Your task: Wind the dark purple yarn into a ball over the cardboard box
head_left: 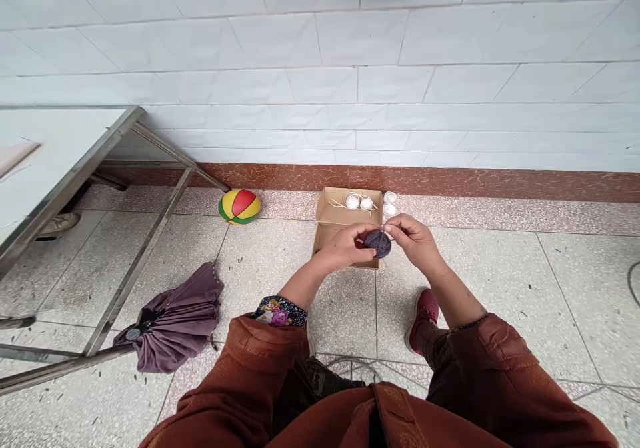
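A dark purple-grey ball of yarn (377, 243) is held up in front of me, over the cardboard box. My left hand (346, 247) grips its left side, thumb below and fingers above. At its upper right, my right hand (411, 240) pinches a strand of the yarn between thumb and fingertips. Beneath lies an open cardboard box (336, 216) on the floor, partly hidden by my hands. Two white yarn balls (353, 201) rest in its far part, with loose ends trailing. More white yarn balls (389, 198) sit just right of the box.
A red, yellow and green ball (240, 207) lies by the wall, left of the box. A purple umbrella (177, 318), partly folded, is on the floor beside a metal-framed table (120, 125). My red shoe (425, 311) stands below my right arm. A tiled wall (320, 88) runs behind.
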Demonstrator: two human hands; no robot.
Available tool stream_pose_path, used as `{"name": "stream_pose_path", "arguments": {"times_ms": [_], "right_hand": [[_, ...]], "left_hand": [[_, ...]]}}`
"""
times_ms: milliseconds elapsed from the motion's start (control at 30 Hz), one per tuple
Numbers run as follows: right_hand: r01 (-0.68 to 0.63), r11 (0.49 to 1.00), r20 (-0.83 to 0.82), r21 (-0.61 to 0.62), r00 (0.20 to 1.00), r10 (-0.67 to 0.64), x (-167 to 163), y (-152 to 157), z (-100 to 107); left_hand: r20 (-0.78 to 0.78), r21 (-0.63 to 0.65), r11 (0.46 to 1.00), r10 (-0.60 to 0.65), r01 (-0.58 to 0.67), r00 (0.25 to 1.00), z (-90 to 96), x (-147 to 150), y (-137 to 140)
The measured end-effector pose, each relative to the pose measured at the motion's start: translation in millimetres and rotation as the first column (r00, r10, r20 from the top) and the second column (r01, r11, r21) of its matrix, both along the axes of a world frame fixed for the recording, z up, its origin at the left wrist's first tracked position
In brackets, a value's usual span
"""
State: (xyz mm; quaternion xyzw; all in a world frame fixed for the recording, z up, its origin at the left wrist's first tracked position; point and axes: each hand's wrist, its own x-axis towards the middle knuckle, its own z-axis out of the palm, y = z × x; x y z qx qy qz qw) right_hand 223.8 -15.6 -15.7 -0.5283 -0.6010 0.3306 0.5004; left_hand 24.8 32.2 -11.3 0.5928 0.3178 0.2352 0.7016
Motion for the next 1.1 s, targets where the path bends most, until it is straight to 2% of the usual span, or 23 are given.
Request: {"name": "stream_pose_path", "arguments": {"times_ms": [33, 100, 167, 267, 400, 467, 533, 600, 667, 800, 867, 967, 1100], "right_hand": [[0.03, 0.999, 0.019, -0.009, 0.999, -0.03, 0, 2, -3], [0.054, 0.997, 0.051, -0.046, 0.997, -0.052, -2, 3, -10], [0.031, 0.995, 0.085, -0.09, 0.996, -0.023, -5, 3, -17], [-0.057, 0.991, 0.17, -0.122, 0.982, 0.077, -10, -1, -24], [-0.282, 0.953, 0.259, -0.11, 0.918, 0.301, -19, -9, -17], [-0.399, 0.911, 0.238, -0.104, 0.879, 0.413, -21, -13, -8], [-0.448, 0.89, 0.165, -0.087, 0.874, 0.456, -20, -16, 0], [-0.39, 0.919, 0.076, -0.056, 0.916, 0.393, -15, -17, 5], [-0.263, 0.964, 0.001, -0.023, 0.965, 0.263, -8, -15, 8], [-0.05, 0.999, -0.037, 0.0, 0.998, 0.05, 2, -7, 5], [0.009, 1.0, -0.015, -0.001, 1.0, -0.009, 3, -4, 2], [0.052, 0.998, 0.01, -0.032, 0.999, -0.052, 0, 0, -4], [0.075, 0.992, 0.039, -0.106, 0.997, -0.072, -4, 1, -10]], "left_hand": [[0.085, -0.074, 0.997, -0.031, 0.037, 0.996, 0.9, -1, -1], [0.243, -0.218, 0.974, -0.008, 0.063, 0.97, 2.7, -1, -3], [0.333, -0.323, 0.946, 0.074, 0.04, 0.94, 3.9, -1, -3], [0.372, -0.395, 0.917, 0.22, -0.061, 0.902, 3.7, 1, 1], [0.31, -0.367, 0.9, 0.356, -0.235, 0.882, 3.2, 0, 7], [0.222, -0.27, 0.91, 0.377, -0.315, 0.899, 4.0, -2, 8], [0.106, -0.138, 0.928, 0.363, -0.347, 0.926, 4.9, -3, 8], [0.008, -0.012, 0.949, 0.316, -0.316, 0.949, 4.9, -4, 7], [-0.051, 0.088, 0.965, 0.252, -0.247, 0.966, 3.6, -5, 6], [-0.114, 0.166, 0.983, 0.101, -0.081, 0.988, -0.2, -5, 2], [-0.08, 0.124, 0.992, 0.017, -0.007, 0.997, -0.4, -4, 0], [0.062, -0.027, 0.998, -0.062, 0.064, 0.996, 1.4, -2, -3], [0.233, -0.27, 0.963, 0.045, 0.02, 0.971, 3.0, 2, -6]]}}
